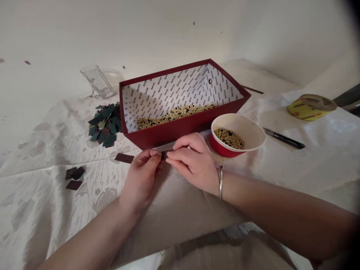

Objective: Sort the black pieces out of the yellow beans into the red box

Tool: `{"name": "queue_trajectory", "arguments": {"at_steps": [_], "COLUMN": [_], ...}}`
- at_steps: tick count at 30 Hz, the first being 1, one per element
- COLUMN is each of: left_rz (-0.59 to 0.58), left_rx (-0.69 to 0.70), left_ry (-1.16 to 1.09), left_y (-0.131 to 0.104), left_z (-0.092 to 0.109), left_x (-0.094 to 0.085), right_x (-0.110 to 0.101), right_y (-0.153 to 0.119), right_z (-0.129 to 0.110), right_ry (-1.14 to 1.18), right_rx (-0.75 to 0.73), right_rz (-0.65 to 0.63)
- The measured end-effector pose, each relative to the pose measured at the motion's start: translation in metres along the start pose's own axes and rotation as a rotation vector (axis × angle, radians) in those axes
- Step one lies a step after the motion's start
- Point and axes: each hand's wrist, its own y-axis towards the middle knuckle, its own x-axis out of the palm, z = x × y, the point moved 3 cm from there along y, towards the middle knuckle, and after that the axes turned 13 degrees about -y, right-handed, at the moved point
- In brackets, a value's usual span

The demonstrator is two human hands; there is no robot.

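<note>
My left hand (pixel 143 174) and my right hand (pixel 194 161) meet in front of a red box (pixel 171 129), both pinching a small dark brown strip (pixel 164 155) between their fingertips. White printed paper lines the box, and yellow and black beads (pixel 180 113) lie along its bottom. Just left of my left hand, a brown strip (pixel 124 158) rests on the cloth. To the right of my right hand stands a red and white paper bowl (pixel 238 135) with more beads inside. Dark green and brown pieces (pixel 107 123) are heaped at the box's left side.
Several dark squares (pixel 74 176) lie at the left. A tipped clear glass (pixel 98 82) is behind the heap. On the right are a black-handled tool (pixel 284 138), a yellow tape roll (pixel 311 108) and a thin stick (pixel 253 89). A pale cloth (pixel 50 150) covers the table.
</note>
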Motion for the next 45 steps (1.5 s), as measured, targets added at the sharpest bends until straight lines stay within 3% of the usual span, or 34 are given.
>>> {"name": "queue_trajectory", "arguments": {"at_steps": [6,15,21,26,29,33,38,41,45], "left_rz": [-0.064,-0.024,-0.044,-0.047,-0.076,-0.065,-0.011,-0.026,-0.023], "left_rx": [-0.051,0.002,-0.012,0.009,0.048,0.031,-0.008,-0.009,0.005], "left_ry": [-0.032,0.012,0.014,0.035,0.057,0.013,-0.045,-0.037,-0.001], "left_y": [0.000,-0.003,-0.005,-0.007,-0.008,-0.006,-0.002,0.000,0.000], "left_z": [-0.001,0.003,0.003,0.004,0.006,0.005,0.000,-0.002,-0.002], "left_x": [0.004,0.007,0.008,0.009,0.010,0.008,0.005,0.003,0.001], "right_x": [0.012,0.012,0.010,0.011,0.004,-0.021,-0.058,-0.071,-0.076], "right_y": [-0.001,-0.003,-0.002,-0.002,0.000,0.004,0.005,0.005,0.003], "right_z": [0.002,0.012,0.002,0.013,0.015,0.007,0.013,0.028,0.038], "right_ry": [0.009,-0.002,-0.013,-0.005,0.022,-0.031,-0.208,-0.318,-0.336], "right_rx": [0.064,0.223,0.082,0.208,0.205,0.162,0.173,0.250,0.377], "right_rz": [-0.154,-0.096,-0.113,-0.075,-0.025,0.090,0.422,0.581,0.658]}}
